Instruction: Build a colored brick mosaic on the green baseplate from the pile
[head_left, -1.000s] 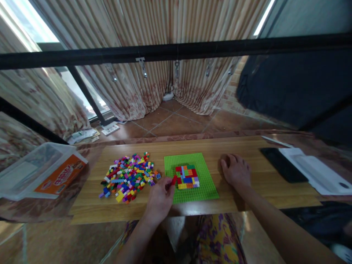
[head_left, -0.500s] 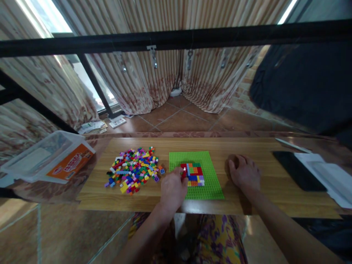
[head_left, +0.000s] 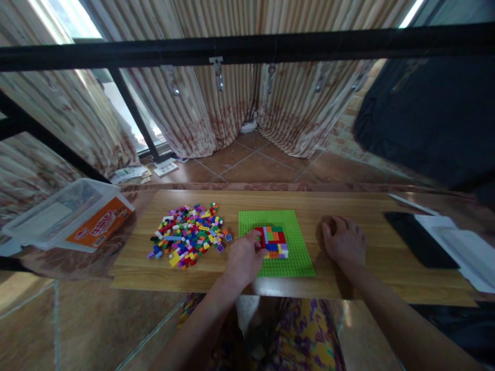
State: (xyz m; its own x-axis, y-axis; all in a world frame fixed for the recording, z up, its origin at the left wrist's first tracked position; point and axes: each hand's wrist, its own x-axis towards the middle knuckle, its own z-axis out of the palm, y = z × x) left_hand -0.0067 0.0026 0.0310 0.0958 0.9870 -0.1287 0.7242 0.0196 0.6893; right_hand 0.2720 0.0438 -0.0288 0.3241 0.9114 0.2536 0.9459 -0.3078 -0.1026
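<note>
A small multicoloured block of toy bricks (head_left: 275,238) sits on the green baseplate (head_left: 297,265) in the middle of the table. At its left edge, the thumb and index finger of my left hand (head_left: 245,257) close on a red brick, which the fingers partly cover. To the right of the baseplate, my right hand (head_left: 344,241) rests on the wood with its fingers loosely bent and a little apart, holding nothing. A heap of loose mixed bricks (head_left: 189,232) lies left of my left hand, and a blue brick (head_left: 228,237) and a purple brick (head_left: 220,248) lie at its near side.
A clear plastic tub (head_left: 58,216) with an orange label stands beyond the left end of the wooden table (head_left: 371,206). At the right end are a dark flat pad (head_left: 417,242) and white sheets (head_left: 452,242). A black metal bar (head_left: 247,49) crosses the far side.
My left thumb and index finger have shifted slightly and spread along the left edge of the brick block. My right hand has stayed in place. The camera view has tilted a little.
</note>
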